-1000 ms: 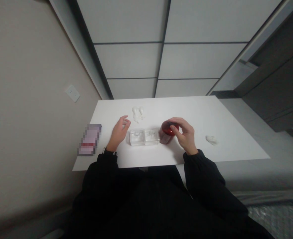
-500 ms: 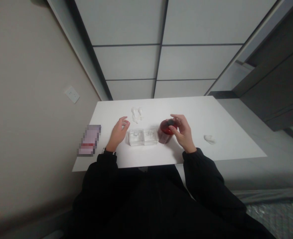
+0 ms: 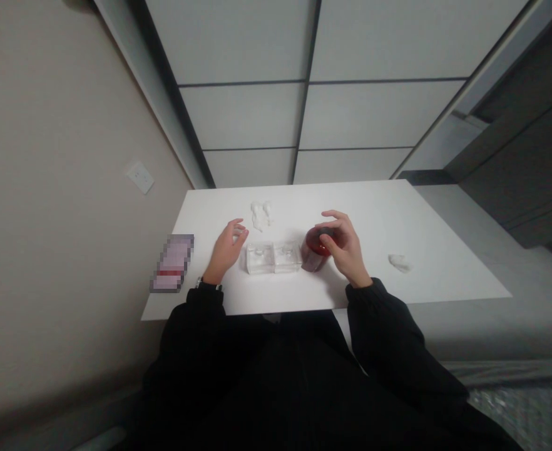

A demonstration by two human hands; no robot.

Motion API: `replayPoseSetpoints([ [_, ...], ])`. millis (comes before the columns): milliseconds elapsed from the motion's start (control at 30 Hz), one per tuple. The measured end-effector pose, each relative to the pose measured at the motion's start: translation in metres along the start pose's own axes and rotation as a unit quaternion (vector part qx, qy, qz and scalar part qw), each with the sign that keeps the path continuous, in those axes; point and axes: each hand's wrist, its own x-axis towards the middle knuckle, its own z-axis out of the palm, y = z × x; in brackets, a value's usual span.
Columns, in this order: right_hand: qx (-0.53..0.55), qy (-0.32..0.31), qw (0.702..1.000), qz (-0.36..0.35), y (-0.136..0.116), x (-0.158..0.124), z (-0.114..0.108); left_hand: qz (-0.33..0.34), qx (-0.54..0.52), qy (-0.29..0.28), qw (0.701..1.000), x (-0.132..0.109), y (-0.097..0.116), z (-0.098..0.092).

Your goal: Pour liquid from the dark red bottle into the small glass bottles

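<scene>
A dark red, see-through jar (image 3: 312, 257) with a black knob (image 3: 326, 232) on its top stands on the white table. My right hand (image 3: 344, 244) has its thumb and fingers closed around the knob, with one finger stretched out above. Just left of the jar is a clear box with two compartments (image 3: 274, 268); small clear pieces show inside, too faint to name. My left hand (image 3: 228, 249) hovers beside the box's left end, fingers loosely curved and apart, holding nothing.
Crumpled white tissue-like scraps (image 3: 260, 216) lie behind the box, and another white scrap (image 3: 399, 262) lies to the right. A blurred-out pinkish rectangle (image 3: 173, 263) is at the table's left edge. A wall with an outlet (image 3: 141, 178) rises at left; white panels stand behind the table (image 3: 445, 275).
The whole view has shifted slightly. My right hand's fingers have closed in further over the knob. The left hand stays about where it was, beside the box.
</scene>
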Motion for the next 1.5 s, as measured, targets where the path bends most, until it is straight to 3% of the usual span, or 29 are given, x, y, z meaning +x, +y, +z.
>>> replayPoseSetpoints([
  [233, 0.060, 0.015, 0.998, 0.032, -0.001, -0.007, 0.006, -0.003, 0.029, 0.003, 1.000, -0.002, 0.000, -0.001],
  [300, 0.057, 0.072, 0.995, 0.032, 0.000, -0.012, 0.000, -0.011, 0.053, 0.009, 0.999, -0.004, 0.001, -0.002],
  [400, -0.044, 0.191, 0.979, 0.060, 0.006, -0.023, -0.016, -0.043, 0.106, 0.019, 0.993, 0.003, 0.000, -0.006],
  [567, -0.104, 0.266, 0.951, 0.122, 0.017, -0.039, -0.036, -0.082, 0.189, 0.001, 0.978, 0.053, 0.007, -0.002],
  [733, -0.134, 0.253, 0.944, 0.167, 0.018, -0.037, -0.037, -0.129, 0.245, -0.029, 0.960, 0.112, 0.018, 0.013],
  [867, -0.138, 0.272, 0.938, 0.167, 0.019, -0.034, -0.040, -0.142, 0.253, -0.042, 0.956, 0.130, 0.024, 0.016],
  [1000, -0.143, 0.287, 0.932, 0.172, 0.022, -0.034, -0.045, -0.126, 0.224, 0.007, 0.967, 0.134, 0.033, -0.002],
  [1133, -0.146, 0.290, 0.928, 0.180, 0.025, -0.034, -0.046, -0.093, 0.150, 0.047, 0.983, 0.119, 0.054, -0.029],
  [1267, -0.148, 0.284, 0.929, 0.185, 0.025, -0.035, -0.046, -0.013, 0.021, 0.073, 0.997, 0.064, 0.079, -0.046],
  [1367, -0.149, 0.279, 0.932, 0.176, 0.024, -0.035, -0.045, 0.037, -0.077, 0.098, 0.992, 0.014, 0.094, -0.047],
  [1500, -0.144, 0.275, 0.935, 0.171, 0.021, -0.035, -0.044, 0.034, -0.065, 0.099, 0.992, -0.024, 0.100, -0.039],
])
